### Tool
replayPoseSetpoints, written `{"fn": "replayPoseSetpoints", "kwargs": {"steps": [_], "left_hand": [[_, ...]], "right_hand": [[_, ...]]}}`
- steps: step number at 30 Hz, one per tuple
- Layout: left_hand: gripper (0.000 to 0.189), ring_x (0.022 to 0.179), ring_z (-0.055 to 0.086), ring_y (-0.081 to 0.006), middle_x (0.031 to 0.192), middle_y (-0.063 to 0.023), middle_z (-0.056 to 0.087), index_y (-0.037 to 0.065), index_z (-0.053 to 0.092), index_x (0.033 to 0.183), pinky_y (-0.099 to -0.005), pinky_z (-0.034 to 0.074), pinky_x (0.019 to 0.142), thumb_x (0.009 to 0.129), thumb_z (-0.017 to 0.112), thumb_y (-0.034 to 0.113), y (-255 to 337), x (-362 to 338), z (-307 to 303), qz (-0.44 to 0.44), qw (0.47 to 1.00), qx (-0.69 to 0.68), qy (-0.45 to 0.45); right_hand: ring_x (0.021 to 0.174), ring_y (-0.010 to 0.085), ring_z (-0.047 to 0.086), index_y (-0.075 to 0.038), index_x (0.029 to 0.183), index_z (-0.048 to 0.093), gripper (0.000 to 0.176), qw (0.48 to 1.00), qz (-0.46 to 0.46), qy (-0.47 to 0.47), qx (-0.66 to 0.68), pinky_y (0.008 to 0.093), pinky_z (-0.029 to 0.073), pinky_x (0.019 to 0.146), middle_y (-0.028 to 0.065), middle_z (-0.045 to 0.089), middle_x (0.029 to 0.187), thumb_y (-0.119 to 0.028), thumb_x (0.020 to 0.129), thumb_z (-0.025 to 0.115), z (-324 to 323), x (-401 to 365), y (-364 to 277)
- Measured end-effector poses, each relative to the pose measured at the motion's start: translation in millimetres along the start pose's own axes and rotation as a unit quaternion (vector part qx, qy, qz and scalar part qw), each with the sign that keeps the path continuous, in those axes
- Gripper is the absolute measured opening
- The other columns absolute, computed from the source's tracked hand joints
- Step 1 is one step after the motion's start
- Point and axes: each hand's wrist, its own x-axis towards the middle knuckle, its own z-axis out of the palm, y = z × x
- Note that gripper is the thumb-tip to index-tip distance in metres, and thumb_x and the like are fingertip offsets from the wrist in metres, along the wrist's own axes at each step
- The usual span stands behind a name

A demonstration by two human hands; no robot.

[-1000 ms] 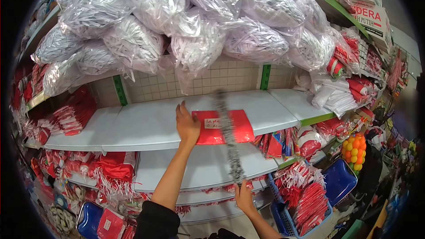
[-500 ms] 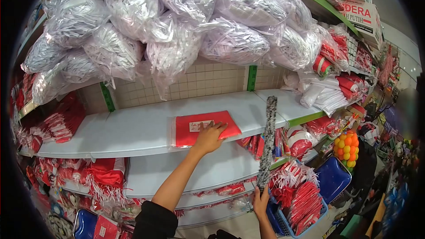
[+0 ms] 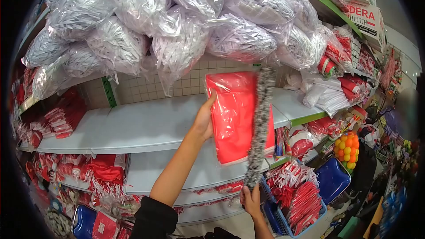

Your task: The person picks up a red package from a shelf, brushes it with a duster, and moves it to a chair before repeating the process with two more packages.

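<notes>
My left hand (image 3: 205, 118) grips the left edge of a red packet in clear plastic (image 3: 232, 119), held up in front of the grey shelf (image 3: 133, 128). Its fingers are mostly behind the packet. In my right hand (image 3: 251, 198) is the lower end of a grey and black fluffy duster (image 3: 262, 119), its fingers wrapped round it. The duster stands nearly upright and passes in front of the right part of the packet.
Bags of white paper strips (image 3: 177, 40) hang over the shelf from above. A blue basket (image 3: 290, 228) of red and white goods stands at lower right, beside a blue tray (image 3: 334, 181). Red packets (image 3: 62, 117) lie at the shelf's left end.
My left hand has lifted the red packet off the shelf and tilted it upright. My right hand and the duster have moved slightly left, and the duster now overlaps the packet.
</notes>
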Motion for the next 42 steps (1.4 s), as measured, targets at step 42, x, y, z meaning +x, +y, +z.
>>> {"fn": "replayPoseSetpoints", "kwargs": {"steps": [42], "left_hand": [[0.051, 0.113, 0.05, -0.0288, 0.125, -0.0129, 0.052, 0.006, 0.048, 0.122, -0.0441, 0.038, 0.1, 0.097, 0.027, 0.045, 3.0, -2.7, -180.5, 0.107, 0.961, -0.153, 0.202]], "right_hand": [[0.041, 0.0148, 0.044, -0.01, 0.11, 0.044, 0.023, 0.99, 0.092, -0.081, -0.068, 0.0276, 0.035, 0.036, 0.0039, 0.048, 0.059, -0.024, 0.094, 0.05, 40.4, 32.5, 50.2]]}}
